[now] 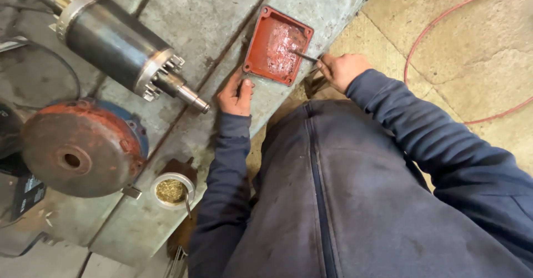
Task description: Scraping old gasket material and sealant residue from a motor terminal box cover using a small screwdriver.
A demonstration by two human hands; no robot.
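Note:
A red rectangular metal cover (277, 45) lies open side up on the grey workbench (211, 11), its inside shiny and wet-looking. My left hand (236, 96) presses on the bench at the cover's near left corner, fingers touching its edge. My right hand (341, 70) grips a thin metal tool (304, 56) whose tip rests inside the cover on its right side. Both arms wear dark blue sleeves.
A dark cylindrical motor rotor with shaft (119, 47) lies at the upper left. A rusty round end housing (78, 147) sits at the left. A small tin with yellowish paste (172, 191) stands near the bench edge. A red cable (444, 34) loops on the concrete floor.

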